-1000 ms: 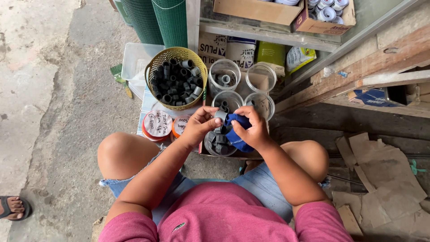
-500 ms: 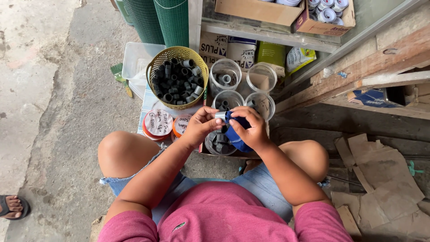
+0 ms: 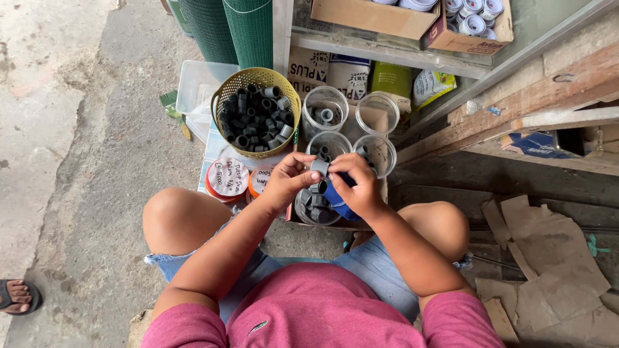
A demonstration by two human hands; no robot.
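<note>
a person in a pink shirt (image 3: pixel 322 309) and denim shorts squats on the concrete floor (image 3: pixel 71 129), knees spread to either side of both hands. beyond the hands stand rolls of green wire mesh (image 3: pixel 232 29) and a shelf carrying a cardboard box (image 3: pixel 367 16). just ahead and to the left of the left hand sits a yellow woven basket (image 3: pixel 256 76) heaped with dark grey pipe fittings (image 3: pixel 255 116), with a clear plastic tub (image 3: pixel 196 87) behind it. directly ahead of the hands are four clear plastic jars (image 3: pixel 324 111), some holding a few fittings. a further clear jar (image 3: pixel 316 209) of fittings sits right beneath the hands. to the left of the left hand lie two orange-rimmed lids (image 3: pixel 225 178) with handwriting on top. the left hand (image 3: pixel 287 183) is closed in a pinch, fingers and thumb gripping a small grey pipe fitting (image 3: pixel 319 167) held up between both hands. the right hand (image 3: pixel 358 187) is curled shut around a blue cloth (image 3: pixel 335 196), its fingertips touching the same fitting. far to the left of the hands, at the frame's lower edge, another person's foot in a sandal (image 3: pixel 18 296) shows.
</note>
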